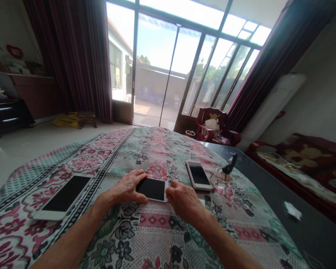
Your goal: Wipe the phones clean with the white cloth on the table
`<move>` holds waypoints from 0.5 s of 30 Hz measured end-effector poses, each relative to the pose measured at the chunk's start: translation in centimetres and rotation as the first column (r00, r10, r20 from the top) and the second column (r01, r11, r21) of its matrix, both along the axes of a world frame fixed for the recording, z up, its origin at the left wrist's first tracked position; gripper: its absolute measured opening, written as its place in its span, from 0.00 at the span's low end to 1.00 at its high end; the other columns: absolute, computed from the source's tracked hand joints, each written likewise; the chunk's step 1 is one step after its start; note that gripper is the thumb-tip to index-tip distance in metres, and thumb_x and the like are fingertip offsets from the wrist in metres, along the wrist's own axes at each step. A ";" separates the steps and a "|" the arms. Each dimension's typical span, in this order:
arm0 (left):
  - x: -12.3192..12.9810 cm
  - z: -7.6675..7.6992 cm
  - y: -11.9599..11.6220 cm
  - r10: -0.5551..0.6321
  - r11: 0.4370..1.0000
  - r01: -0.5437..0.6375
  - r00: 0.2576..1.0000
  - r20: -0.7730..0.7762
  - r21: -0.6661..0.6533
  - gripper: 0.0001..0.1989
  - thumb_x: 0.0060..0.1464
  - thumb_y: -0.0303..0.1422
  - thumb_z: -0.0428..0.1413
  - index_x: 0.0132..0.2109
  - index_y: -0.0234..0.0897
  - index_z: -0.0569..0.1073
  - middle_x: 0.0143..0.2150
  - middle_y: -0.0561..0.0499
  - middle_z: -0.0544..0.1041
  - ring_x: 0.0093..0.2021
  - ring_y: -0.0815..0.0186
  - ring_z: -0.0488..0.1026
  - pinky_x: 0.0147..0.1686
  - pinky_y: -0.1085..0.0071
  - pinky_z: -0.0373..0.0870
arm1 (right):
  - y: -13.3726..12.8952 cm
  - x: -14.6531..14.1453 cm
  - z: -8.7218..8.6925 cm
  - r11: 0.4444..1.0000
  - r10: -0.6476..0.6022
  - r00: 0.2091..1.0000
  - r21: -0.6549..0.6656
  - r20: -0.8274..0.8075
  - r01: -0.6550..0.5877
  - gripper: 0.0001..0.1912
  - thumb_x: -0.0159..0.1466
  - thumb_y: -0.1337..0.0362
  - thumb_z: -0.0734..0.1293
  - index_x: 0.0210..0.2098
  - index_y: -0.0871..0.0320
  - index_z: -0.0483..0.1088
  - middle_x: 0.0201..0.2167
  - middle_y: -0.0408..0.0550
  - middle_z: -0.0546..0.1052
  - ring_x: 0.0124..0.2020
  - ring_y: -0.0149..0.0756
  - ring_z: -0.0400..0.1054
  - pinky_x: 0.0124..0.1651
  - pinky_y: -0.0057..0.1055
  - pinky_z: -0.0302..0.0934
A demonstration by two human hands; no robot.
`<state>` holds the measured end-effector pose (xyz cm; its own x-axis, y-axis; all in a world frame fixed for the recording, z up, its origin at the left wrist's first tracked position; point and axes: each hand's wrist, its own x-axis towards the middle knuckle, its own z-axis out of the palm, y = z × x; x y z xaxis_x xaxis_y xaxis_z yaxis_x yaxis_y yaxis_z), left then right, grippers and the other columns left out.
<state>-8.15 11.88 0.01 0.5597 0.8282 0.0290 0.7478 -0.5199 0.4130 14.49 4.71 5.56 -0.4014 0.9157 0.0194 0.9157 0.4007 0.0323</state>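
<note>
A white smartphone (pixel 154 189) with a dark screen lies sideways on the patterned tablecloth (pixel 148 243), between my two hands. My left hand (pixel 130 188) grips its left end, thumb along the near edge and fingers over the far edge. Curled fingers of my right hand (pixel 183 196) press together at the phone's right end; whatever they pinch, if anything, is hidden. Off to the left lies a larger white phone (pixel 64 197), screen up and dark. Right of my right hand sits another white phone (pixel 198 175), seemingly resting on something reddish.
A clear, round object with a black upright part (pixel 228 168) stands on the cloth at the right. Beyond the cloth is a dark tabletop (pixel 271 194) with a crumpled white paper (pixel 292 210). Red armchairs, curtains and a glass door (pixel 156 74) lie farther back.
</note>
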 end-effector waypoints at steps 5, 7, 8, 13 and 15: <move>-0.2 0.2 -0.1 -0.013 1.000 0.014 1.000 0.009 -0.011 0.45 0.38 0.47 0.62 0.63 0.38 0.59 0.66 0.43 0.56 0.66 0.52 0.51 0.63 0.60 0.50 | 1.2 -3.5 -1.1 0.992 0.120 0.985 0.051 -0.124 -0.114 0.13 0.67 0.62 0.57 0.36 0.56 0.73 0.39 0.48 0.72 0.33 0.32 0.67 0.31 0.25 0.54; -0.3 0.5 -0.2 -0.020 0.999 0.020 1.000 0.006 -0.025 0.44 0.39 0.45 0.62 0.63 0.38 0.59 0.66 0.44 0.56 0.65 0.51 0.52 0.63 0.60 0.50 | 1.6 -4.5 -1.7 0.985 0.167 0.976 0.063 -0.141 -0.159 0.13 0.67 0.61 0.58 0.36 0.56 0.73 0.40 0.48 0.73 0.35 0.32 0.67 0.33 0.26 0.55; -0.2 0.7 -0.2 -0.025 0.999 0.025 1.000 0.001 -0.033 0.44 0.39 0.44 0.62 0.63 0.38 0.59 0.66 0.44 0.57 0.65 0.51 0.52 0.63 0.61 0.50 | 1.8 -4.7 -1.9 0.983 0.178 0.974 0.061 -0.143 -0.170 0.13 0.67 0.62 0.58 0.36 0.56 0.73 0.41 0.48 0.73 0.36 0.33 0.67 0.34 0.26 0.55; -0.2 1.4 -0.4 -0.033 0.998 0.032 0.999 -0.018 -0.059 0.43 0.41 0.46 0.61 0.63 0.39 0.59 0.67 0.45 0.56 0.66 0.51 0.50 0.63 0.60 0.49 | 2.1 -2.6 -1.9 0.996 0.086 0.992 0.007 -0.092 -0.086 0.14 0.67 0.62 0.58 0.34 0.56 0.74 0.37 0.47 0.73 0.32 0.32 0.67 0.31 0.26 0.54; -0.2 1.6 -0.6 -0.019 0.997 0.017 1.000 -0.017 -0.078 0.43 0.41 0.46 0.61 0.63 0.39 0.59 0.67 0.44 0.55 0.66 0.50 0.49 0.63 0.60 0.49 | 2.0 -0.9 -1.6 1.000 0.024 0.998 0.012 -0.066 -0.023 0.14 0.67 0.63 0.57 0.33 0.56 0.74 0.36 0.47 0.72 0.32 0.31 0.67 0.32 0.26 0.54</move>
